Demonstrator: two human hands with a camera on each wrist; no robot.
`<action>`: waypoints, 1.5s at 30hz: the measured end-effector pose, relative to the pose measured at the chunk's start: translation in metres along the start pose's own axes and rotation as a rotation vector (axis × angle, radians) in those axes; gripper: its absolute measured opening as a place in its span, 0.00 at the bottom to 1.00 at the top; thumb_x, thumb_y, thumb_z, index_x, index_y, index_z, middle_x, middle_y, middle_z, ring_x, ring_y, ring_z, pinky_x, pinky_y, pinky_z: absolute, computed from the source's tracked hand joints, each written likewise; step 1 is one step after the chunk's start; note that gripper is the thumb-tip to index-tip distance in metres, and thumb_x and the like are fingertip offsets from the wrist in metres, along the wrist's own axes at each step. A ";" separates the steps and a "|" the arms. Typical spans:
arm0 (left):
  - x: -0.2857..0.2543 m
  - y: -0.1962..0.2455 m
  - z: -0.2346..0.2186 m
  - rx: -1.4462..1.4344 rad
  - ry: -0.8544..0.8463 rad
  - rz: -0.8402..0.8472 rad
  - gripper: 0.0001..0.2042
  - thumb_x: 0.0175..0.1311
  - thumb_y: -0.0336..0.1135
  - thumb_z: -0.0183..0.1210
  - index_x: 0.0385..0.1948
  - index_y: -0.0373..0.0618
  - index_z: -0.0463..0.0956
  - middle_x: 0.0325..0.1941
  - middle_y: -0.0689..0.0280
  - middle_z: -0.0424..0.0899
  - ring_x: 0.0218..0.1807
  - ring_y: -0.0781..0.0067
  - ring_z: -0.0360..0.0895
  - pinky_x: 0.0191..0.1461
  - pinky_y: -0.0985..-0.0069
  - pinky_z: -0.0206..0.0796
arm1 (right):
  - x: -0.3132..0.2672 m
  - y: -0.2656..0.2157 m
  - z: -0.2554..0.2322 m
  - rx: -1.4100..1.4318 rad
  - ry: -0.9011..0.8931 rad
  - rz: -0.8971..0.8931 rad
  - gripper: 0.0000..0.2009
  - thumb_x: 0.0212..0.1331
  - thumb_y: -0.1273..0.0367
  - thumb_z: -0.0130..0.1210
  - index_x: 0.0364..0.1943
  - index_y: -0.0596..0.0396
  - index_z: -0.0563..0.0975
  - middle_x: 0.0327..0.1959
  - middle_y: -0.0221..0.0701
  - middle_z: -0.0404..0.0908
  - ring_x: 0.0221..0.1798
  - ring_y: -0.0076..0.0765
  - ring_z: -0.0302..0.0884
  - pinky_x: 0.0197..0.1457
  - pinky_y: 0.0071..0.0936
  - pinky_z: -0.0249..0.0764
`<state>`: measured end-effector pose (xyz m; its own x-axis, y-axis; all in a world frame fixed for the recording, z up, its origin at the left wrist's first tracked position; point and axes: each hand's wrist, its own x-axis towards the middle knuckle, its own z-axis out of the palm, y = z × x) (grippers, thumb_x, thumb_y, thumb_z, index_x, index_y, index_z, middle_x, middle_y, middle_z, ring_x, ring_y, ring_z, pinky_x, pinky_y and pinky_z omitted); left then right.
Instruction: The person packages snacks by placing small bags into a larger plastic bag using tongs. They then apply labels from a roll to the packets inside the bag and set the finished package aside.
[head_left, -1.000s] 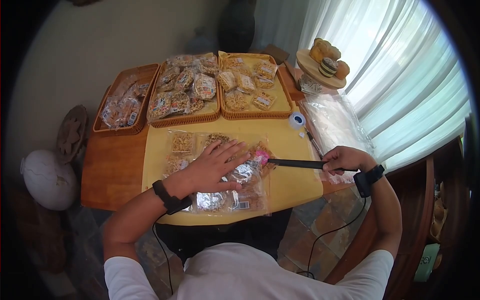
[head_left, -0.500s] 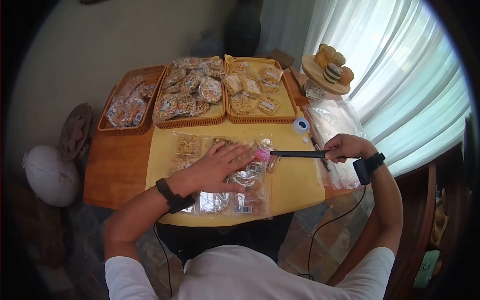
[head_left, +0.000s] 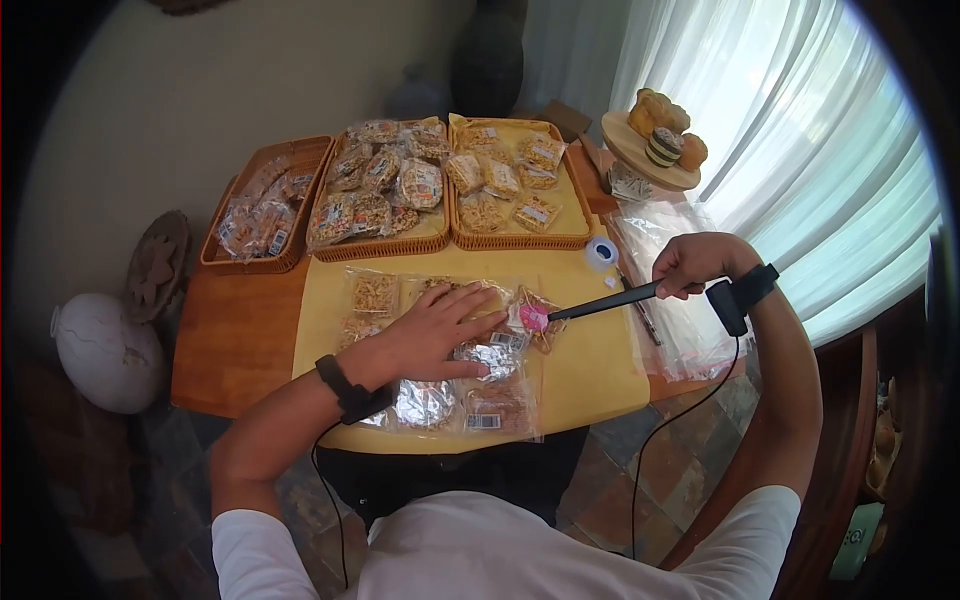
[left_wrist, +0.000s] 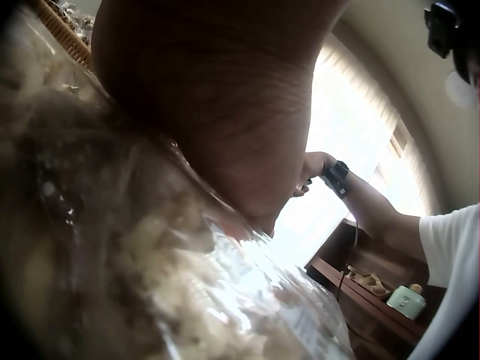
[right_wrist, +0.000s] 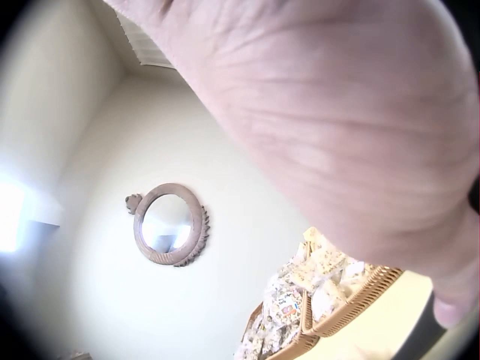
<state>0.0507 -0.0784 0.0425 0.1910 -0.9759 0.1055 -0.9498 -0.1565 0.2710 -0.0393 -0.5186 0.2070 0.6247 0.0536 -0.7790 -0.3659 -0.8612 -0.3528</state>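
My left hand point(head_left: 430, 335) lies flat, fingers spread, on a large clear bag point(head_left: 500, 400) of several packaged snacks on yellow paper. In the left wrist view the heel of the left hand point(left_wrist: 217, 112) rests against the shiny plastic. A black stick point(head_left: 605, 301) is pinched in my right hand point(head_left: 695, 265), raised at the right. The stick's far end meets a pink piece point(head_left: 534, 318) at the bag's upper right part, over a snack pack. In the right wrist view, the palm of the right hand point(right_wrist: 330, 112) fills the upper right, above part of the dark stick point(right_wrist: 424, 330).
Wicker baskets point(head_left: 380, 242) of packaged snacks line the table's back. A tape roll point(head_left: 601, 253), a pen point(head_left: 648, 325) and clear plastic bags point(head_left: 690, 350) lie at the right. Behind them stands a wooden stand point(head_left: 625, 150) with breads. A white pot point(head_left: 108, 352) is at the left.
My right hand has risen, tilting the stick so its hand end is higher. The pink piece shows more plainly at its far end. My left hand stays spread on the bag.
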 end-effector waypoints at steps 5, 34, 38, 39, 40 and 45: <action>0.001 0.002 0.000 0.015 0.012 -0.001 0.42 0.74 0.68 0.57 0.84 0.55 0.61 0.89 0.49 0.56 0.90 0.44 0.49 0.88 0.42 0.39 | 0.013 -0.009 0.002 -0.063 0.096 -0.044 0.13 0.70 0.60 0.68 0.35 0.56 0.87 0.22 0.22 0.81 0.21 0.17 0.72 0.27 0.24 0.69; 0.001 0.006 0.004 0.079 -0.023 -0.010 0.40 0.77 0.69 0.52 0.85 0.59 0.61 0.91 0.51 0.52 0.91 0.46 0.46 0.89 0.38 0.34 | 0.018 0.022 0.074 0.255 0.165 -0.166 0.11 0.74 0.63 0.65 0.36 0.55 0.85 0.22 0.20 0.79 0.23 0.16 0.72 0.29 0.23 0.68; 0.000 0.006 0.004 0.089 -0.012 -0.008 0.42 0.77 0.69 0.51 0.85 0.55 0.59 0.91 0.51 0.52 0.91 0.46 0.46 0.89 0.39 0.34 | 0.022 0.024 0.079 0.244 0.156 -0.180 0.09 0.76 0.66 0.63 0.37 0.56 0.85 0.22 0.20 0.80 0.23 0.15 0.72 0.29 0.22 0.68; 0.000 0.007 0.004 0.099 -0.001 -0.009 0.42 0.77 0.69 0.51 0.85 0.54 0.58 0.91 0.51 0.52 0.91 0.46 0.47 0.89 0.39 0.34 | 0.023 0.025 0.080 0.294 0.141 -0.199 0.09 0.76 0.66 0.63 0.37 0.56 0.84 0.22 0.20 0.80 0.23 0.15 0.71 0.29 0.22 0.68; 0.000 0.008 0.005 0.096 -0.001 -0.009 0.42 0.77 0.69 0.51 0.85 0.54 0.58 0.91 0.51 0.52 0.91 0.46 0.47 0.89 0.39 0.34 | 0.024 0.027 0.084 0.349 0.126 -0.216 0.09 0.76 0.66 0.63 0.37 0.56 0.84 0.22 0.20 0.79 0.23 0.15 0.71 0.30 0.23 0.68; -0.001 0.006 0.004 0.060 0.002 -0.004 0.44 0.77 0.69 0.51 0.87 0.53 0.54 0.91 0.49 0.51 0.91 0.46 0.47 0.89 0.41 0.36 | 0.028 0.027 0.091 0.360 0.085 -0.207 0.09 0.76 0.67 0.62 0.38 0.57 0.84 0.21 0.19 0.78 0.23 0.16 0.70 0.29 0.23 0.67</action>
<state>0.0438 -0.0791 0.0403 0.1952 -0.9750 0.1061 -0.9621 -0.1694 0.2137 -0.0944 -0.4941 0.1289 0.7598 0.1521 -0.6321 -0.4348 -0.6040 -0.6680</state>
